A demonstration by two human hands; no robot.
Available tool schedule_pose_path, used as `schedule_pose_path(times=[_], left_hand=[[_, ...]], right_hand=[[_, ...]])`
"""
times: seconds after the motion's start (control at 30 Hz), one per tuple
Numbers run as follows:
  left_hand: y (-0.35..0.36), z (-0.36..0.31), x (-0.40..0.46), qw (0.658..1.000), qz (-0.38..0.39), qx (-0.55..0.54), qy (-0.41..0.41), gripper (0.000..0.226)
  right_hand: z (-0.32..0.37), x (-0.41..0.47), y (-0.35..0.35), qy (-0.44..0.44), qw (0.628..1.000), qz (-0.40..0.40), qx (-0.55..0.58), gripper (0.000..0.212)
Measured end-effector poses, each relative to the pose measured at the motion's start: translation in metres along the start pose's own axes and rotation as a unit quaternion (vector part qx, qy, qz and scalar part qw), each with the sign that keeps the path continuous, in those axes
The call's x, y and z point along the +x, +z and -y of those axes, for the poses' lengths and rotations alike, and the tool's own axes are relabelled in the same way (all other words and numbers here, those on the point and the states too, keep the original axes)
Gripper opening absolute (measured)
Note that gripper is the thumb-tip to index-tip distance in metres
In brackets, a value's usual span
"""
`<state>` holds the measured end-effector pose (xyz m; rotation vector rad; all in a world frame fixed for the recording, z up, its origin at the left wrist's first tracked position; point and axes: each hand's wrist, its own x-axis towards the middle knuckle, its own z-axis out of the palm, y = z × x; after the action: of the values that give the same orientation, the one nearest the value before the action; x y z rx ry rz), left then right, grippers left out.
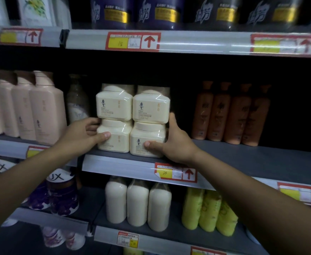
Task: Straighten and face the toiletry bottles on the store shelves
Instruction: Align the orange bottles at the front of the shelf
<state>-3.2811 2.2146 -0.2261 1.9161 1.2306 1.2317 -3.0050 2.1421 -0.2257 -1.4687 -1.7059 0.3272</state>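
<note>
- Gripping the bottom two of four cream jars, both hands reach onto the middle shelf [243, 159].
- The left hand [81, 137] wraps the lower left jar [114, 138], thumb across its front and fingers curled round its left side.
- The right hand [175, 144] holds the lower right jar [147, 140], thumb pressed on its label and fingers up along its right side.
- The jars stand two by two: the upper left jar [114, 105] and upper right jar [151, 107] sit directly on the lower pair, labels facing forward.
- The stack sits at the shelf's front edge, between pink bottles [40, 107] on the left and orange bottles [230, 115] well apart on the right.
- A yellow price tag [175, 173] hangs on the shelf lip just below the right hand.
- White bottles [138, 203] and yellow-green bottles [210, 212] stand on the shelf beneath.
</note>
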Motion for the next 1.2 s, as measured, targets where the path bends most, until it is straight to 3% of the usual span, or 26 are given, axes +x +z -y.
schedule_pose_path(times=[0.17, 0.3, 0.53, 0.63, 0.97, 1.2], left_hand=[[0.015, -0.006, -0.028, 0.975, -0.187, 0.118, 0.014, 0.049], [0.033, -0.03, -0.057, 0.958, -0.238, 0.12, 0.106, 0.035], [0.092, -0.089, -0.1, 0.954, -0.142, 0.083, 0.251, 0.032], [0.125, -0.11, -0.103, 0.958, -0.096, 0.056, 0.265, 0.034], [0.22, -0.147, -0.055, 0.989, -0.003, 0.036, 0.143, 0.023], [0.256, -0.152, 0.014, 0.996, -0.006, 0.074, 0.05, 0.032]], right_hand=[[-0.001, -0.021, -0.006, 0.024, 0.993, -0.011, -0.113, 0.084], [-0.008, -0.041, -0.025, 0.032, 0.988, -0.049, -0.144, 0.075], [-0.026, -0.091, -0.079, 0.033, 0.983, -0.113, -0.143, 0.045], [-0.041, -0.11, -0.105, 0.047, 0.978, -0.14, -0.147, 0.036], [-0.096, -0.126, -0.181, 0.096, 0.961, -0.233, -0.118, 0.017], [-0.136, -0.078, -0.207, 0.162, 0.951, -0.241, -0.106, 0.04]])
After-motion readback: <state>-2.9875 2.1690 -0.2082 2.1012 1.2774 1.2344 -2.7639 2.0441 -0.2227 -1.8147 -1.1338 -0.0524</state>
